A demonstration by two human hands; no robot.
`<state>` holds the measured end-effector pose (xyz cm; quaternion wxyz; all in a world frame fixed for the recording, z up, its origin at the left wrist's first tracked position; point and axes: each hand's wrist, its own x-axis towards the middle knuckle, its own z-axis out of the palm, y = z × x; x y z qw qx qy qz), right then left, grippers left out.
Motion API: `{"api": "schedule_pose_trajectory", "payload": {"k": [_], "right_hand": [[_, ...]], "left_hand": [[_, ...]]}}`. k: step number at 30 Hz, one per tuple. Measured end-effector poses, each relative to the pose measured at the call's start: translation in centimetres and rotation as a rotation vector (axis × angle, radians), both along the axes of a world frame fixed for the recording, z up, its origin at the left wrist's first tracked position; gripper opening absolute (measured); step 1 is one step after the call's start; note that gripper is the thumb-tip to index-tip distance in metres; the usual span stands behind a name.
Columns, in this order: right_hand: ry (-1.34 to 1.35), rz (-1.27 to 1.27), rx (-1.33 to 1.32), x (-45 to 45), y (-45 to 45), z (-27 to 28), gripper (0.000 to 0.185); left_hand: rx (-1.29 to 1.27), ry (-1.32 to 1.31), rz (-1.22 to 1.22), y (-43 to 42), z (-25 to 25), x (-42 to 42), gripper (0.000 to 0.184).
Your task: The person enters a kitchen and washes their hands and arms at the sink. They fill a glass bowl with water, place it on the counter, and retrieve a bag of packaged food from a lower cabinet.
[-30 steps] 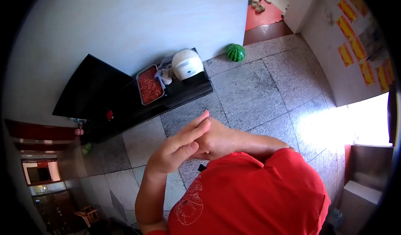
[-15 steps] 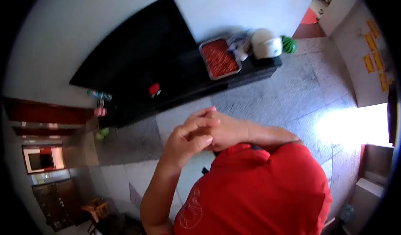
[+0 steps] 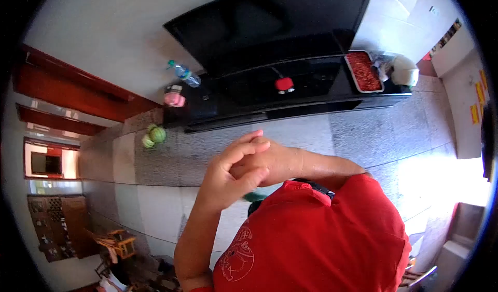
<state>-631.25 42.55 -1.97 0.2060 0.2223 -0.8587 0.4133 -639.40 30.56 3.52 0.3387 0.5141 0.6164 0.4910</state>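
Glare whitens the floor (image 3: 415,183) at right, while lens distortion bends the edges and corners fall black.

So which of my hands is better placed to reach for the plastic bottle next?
Probably your left hand: the bottle is off to your left, and your right hand lies farther across. They're pressed together, so the left would need freeing first.

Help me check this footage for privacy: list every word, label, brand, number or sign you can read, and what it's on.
No text can be read here.
Bottle: any label is too small and blurred.
Yellow and red papers: any writing is too small to read.
Small wall mark: too small to make out.
Red shirt: a pale line drawing, no readable words.
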Motion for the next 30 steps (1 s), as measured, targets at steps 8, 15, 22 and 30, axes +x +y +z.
{"api": "schedule_pose_trajectory", "payload": {"k": [8,15,22,30], "right_hand": [[0.014,-0.051,-0.016,-19.9,-16.5,3.3,0.015],[0.079,-0.027,-0.134,-41.2,-27.9,-0.8,0.013],[0.067,0.098,-0.282,-67.2,-40.9,-3.9,0.016],[-0.026,0.029,-0.444,-92.9,-55.1,-1.1,0.008]], "left_hand": [[-0.057,0.283,0.004,-15.6,4.0,-19.8,0.062],[-0.180,0.396,0.106,-27.4,-0.4,-40.2,0.068],[-0.206,0.457,0.128,-39.0,0.0,-65.6,0.058],[-0.052,0.528,0.359,-53.3,0.8,-90.2,0.025]]}}
